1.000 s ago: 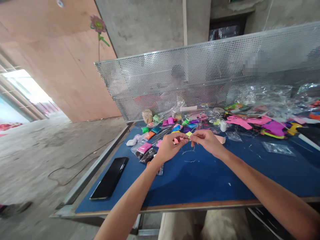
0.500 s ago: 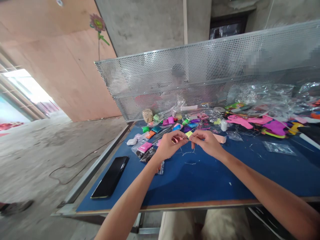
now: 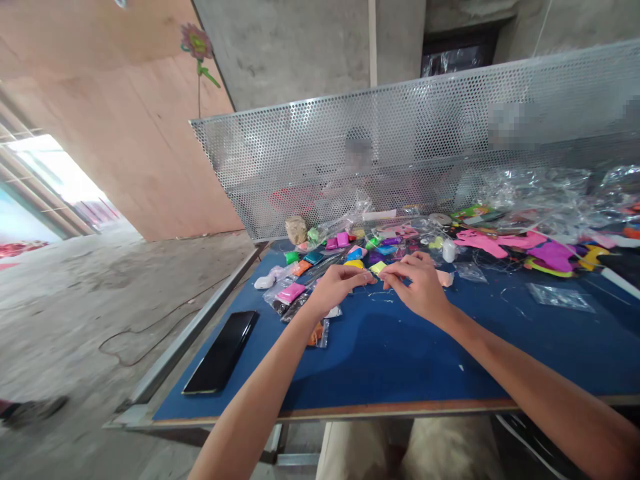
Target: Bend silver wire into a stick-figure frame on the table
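Observation:
Over the blue table top [image 3: 400, 360], my left hand [image 3: 334, 288] and my right hand [image 3: 421, 285] meet fingertip to fingertip, low against the surface. Both are closed in a pinch on something very small that I cannot make out. Thin white threads [image 3: 385, 295] lie on the blue surface just under the fingertips. A yellow-green packet [image 3: 379, 267] lies right behind the fingertips. Small bags of coloured clay, among them a pink one [image 3: 290, 292], sit beside my left hand.
A black phone [image 3: 220, 353] lies at the table's left front. Pink and purple foam shapes [image 3: 500, 243] and crumpled clear plastic [image 3: 550, 193] fill the back right. A small clear bag [image 3: 557, 297] lies to the right. A perforated metal screen [image 3: 400, 147] closes the far side, with people behind it.
Both hands have sunk from just above the table down onto it and shifted slightly away from me, still pinched together at the fingertips.

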`<act>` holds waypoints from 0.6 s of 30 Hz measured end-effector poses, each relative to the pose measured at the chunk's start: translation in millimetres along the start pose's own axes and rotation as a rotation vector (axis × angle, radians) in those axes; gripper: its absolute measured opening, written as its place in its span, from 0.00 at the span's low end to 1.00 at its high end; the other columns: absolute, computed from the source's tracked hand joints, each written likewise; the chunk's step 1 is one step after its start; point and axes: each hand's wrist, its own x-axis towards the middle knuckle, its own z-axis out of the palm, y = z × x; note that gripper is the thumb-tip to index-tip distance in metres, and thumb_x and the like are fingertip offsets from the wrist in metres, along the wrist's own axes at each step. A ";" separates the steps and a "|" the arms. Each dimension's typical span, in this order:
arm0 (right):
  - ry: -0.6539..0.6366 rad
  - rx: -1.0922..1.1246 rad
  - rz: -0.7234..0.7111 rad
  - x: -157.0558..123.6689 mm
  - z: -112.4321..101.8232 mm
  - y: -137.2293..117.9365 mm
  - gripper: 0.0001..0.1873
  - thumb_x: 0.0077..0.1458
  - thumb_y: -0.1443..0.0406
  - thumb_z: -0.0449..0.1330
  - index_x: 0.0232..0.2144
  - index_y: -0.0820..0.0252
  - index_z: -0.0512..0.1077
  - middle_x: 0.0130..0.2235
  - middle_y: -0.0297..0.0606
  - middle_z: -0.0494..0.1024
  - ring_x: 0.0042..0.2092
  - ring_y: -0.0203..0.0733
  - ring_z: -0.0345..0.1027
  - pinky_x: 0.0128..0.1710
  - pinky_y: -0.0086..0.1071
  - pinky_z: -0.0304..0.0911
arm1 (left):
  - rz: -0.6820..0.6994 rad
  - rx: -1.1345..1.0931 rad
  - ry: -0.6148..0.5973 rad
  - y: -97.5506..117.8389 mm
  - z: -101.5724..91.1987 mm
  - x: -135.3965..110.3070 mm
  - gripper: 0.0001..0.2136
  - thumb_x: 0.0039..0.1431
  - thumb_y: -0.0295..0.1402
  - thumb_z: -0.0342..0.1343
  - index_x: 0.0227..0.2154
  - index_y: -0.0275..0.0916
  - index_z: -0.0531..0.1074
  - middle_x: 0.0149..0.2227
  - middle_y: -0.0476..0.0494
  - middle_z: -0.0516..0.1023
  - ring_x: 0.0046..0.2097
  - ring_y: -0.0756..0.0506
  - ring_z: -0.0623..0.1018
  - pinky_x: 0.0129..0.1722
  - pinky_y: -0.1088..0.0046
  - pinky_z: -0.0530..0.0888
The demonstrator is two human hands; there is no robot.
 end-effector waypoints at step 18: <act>0.074 -0.084 -0.116 -2.8 -2.0 -4.4 0.06 0.60 0.61 0.61 0.33 0.49 0.79 0.25 0.31 0.78 0.32 0.41 0.68 0.52 0.46 0.50 | 0.205 -0.136 0.078 12.2 12.8 -4.4 0.11 0.61 0.40 0.58 0.37 0.39 0.80 0.42 0.40 0.80 0.43 0.43 0.77 0.43 0.67 0.73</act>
